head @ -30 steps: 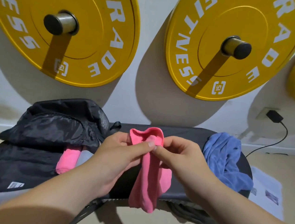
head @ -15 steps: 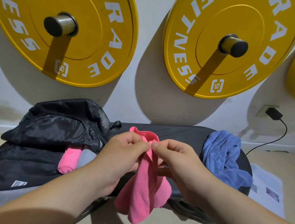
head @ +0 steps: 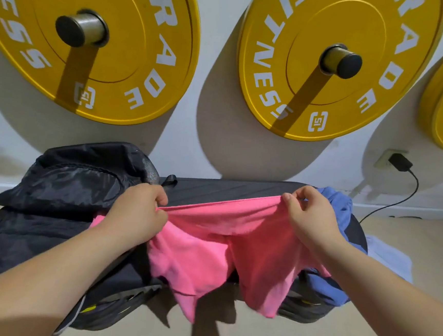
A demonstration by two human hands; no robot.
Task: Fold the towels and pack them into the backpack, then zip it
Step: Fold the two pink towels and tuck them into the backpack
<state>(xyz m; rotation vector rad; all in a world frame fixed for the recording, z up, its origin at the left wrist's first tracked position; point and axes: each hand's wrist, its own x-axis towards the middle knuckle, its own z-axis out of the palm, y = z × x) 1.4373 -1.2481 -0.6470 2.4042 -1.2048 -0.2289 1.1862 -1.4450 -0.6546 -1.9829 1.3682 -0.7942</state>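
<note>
A pink towel (head: 208, 249) hangs spread wide in front of the black bench (head: 226, 189). My left hand (head: 139, 211) pinches its top left corner and my right hand (head: 310, 215) pinches its top right corner, so the top edge is stretched between them. The dark backpack (head: 60, 194) lies open on the left end of the bench, just behind my left hand. A little of another pink towel (head: 97, 219) shows at the backpack's opening beside my left wrist. A crumpled blue towel (head: 342, 208) lies on the right end of the bench, partly hidden by my right hand.
Yellow weight plates (head: 92, 41) hang on pegs on the white wall behind the bench. A black charger (head: 400, 162) is plugged into a wall socket at the right, its cable trailing to the floor. A sheet of paper (head: 392, 257) lies on the floor at the right.
My hands have moved apart from the middle, pulling the bunched pink towel open into a wide sheet. The view has shifted slightly closer.
</note>
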